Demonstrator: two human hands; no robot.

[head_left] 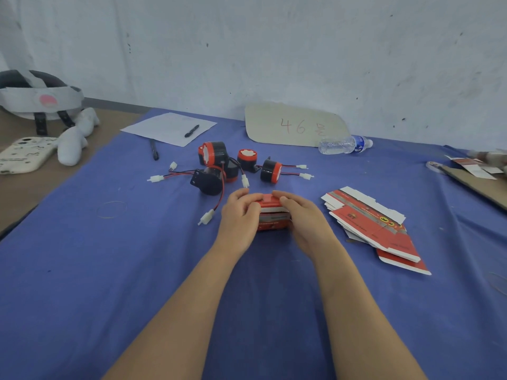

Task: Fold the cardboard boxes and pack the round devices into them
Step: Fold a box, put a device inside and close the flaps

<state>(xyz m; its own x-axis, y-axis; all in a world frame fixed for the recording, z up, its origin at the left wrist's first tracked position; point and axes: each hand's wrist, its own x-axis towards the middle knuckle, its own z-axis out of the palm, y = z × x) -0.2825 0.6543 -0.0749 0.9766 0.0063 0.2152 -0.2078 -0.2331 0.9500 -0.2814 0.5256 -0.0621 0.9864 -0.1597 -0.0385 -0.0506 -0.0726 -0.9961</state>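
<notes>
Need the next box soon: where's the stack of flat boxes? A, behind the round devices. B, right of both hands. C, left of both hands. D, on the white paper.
B: the stack of flat boxes lies on the blue cloth, right of the right hand gripping the red box.

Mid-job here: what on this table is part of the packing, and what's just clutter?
Job: red box, gripped by left hand and right hand; round devices with wires; stack of flat boxes.
Lying about: water bottle, paper sheet, pen, phone, cardboard sign, headset.
</notes>
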